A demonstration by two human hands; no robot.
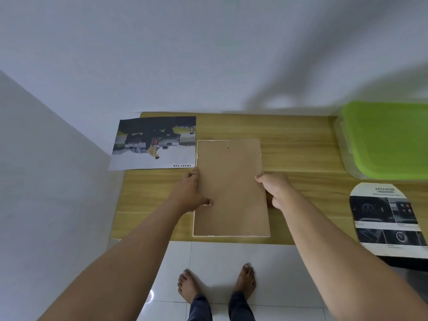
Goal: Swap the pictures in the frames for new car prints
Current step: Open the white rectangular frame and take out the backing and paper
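The picture frame [231, 236] lies face down between the two hands on the wooden table [301, 140], its brown backing board [229, 163] uppermost. The left hand [192, 193] grips the left edge, thumb on the board. The right hand [278, 191] has its fingers curled at the right edge; whether they hold a tab or only the rim cannot be told. The step looks like freeing the backing, so it is best to steady one side and lift evenly so nothing bends. There is one frame and two prints: a truck print [157, 144] just beyond the left hand, and a car-interior sheet [389, 218] well to the right of the right hand. One green-lidded box [389, 137] sits beyond that.
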